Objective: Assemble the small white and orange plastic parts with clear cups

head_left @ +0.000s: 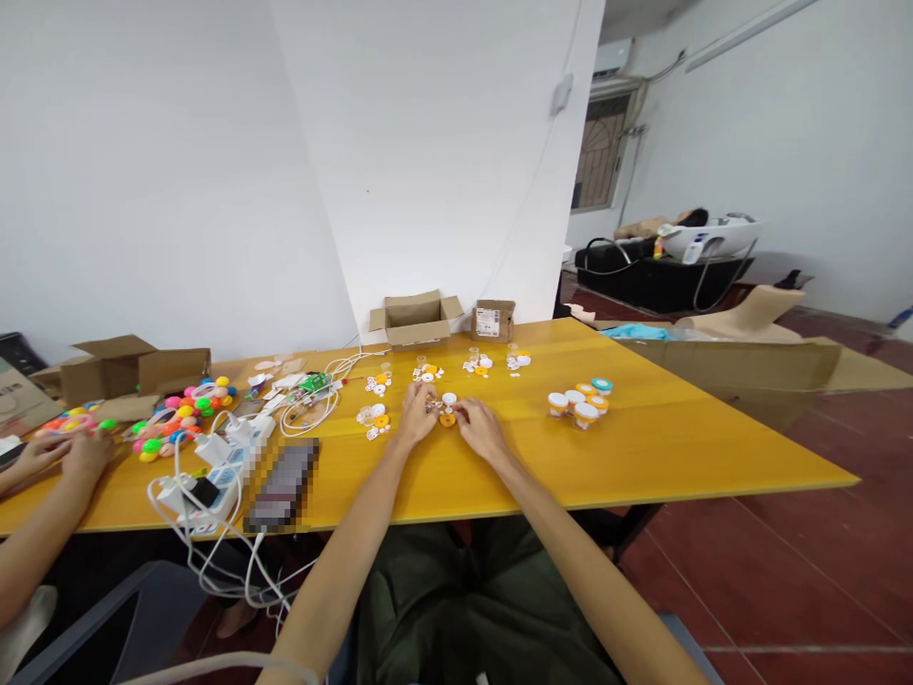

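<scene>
My left hand (pixel 418 413) is over small white parts on the yellow table (pixel 528 476), its fingers curled down around something too small to name. My right hand (pixel 479 424) rests just right of a white disc (pixel 449 400) and an orange ring (pixel 447 420); its fingertips are bent near them, and whether they hold anything is too small to tell. Left of my left hand lies a group with a clear cup (pixel 365 416) and an orange ring (pixel 382 420). Similar groups of white and orange parts (pixel 428 372) lie farther back.
Several lidded cups (pixel 586 415) stand at the right. Two cardboard boxes (pixel 417 333) (pixel 493 322) are by the wall. At the left are a phone (pixel 283 483), a power strip (pixel 232 476), white cables, colourful balls (pixel 186 411) and another person's hands (pixel 84 457).
</scene>
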Demonstrator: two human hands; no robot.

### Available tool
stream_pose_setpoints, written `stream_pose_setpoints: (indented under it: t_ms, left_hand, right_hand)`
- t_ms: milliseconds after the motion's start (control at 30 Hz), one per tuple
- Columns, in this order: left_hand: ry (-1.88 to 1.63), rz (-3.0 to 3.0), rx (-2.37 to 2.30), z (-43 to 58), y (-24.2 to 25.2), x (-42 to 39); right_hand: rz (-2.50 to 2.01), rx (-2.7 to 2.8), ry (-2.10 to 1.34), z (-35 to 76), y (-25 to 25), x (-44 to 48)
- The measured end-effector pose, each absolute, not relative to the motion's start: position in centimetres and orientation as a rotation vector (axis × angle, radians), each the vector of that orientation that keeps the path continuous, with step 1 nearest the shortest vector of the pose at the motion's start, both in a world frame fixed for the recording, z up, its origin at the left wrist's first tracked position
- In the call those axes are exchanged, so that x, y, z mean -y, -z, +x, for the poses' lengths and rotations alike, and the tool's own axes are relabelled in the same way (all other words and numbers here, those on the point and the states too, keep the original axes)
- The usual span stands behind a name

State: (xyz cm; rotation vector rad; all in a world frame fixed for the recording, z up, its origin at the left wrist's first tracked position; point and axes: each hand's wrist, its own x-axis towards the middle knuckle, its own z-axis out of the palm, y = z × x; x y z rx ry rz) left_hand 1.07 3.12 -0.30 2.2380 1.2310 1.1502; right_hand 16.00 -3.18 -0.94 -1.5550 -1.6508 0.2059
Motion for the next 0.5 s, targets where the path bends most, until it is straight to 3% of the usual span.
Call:
stream_pose_setpoints:
  t_ms: [500]
  left_hand:
    - [-1.234,2.280,-1.220,1.4,-0.3,-2.1]
  right_hand:
    - [-1.561,1.604,-0.056,16.2,1.2,3.6]
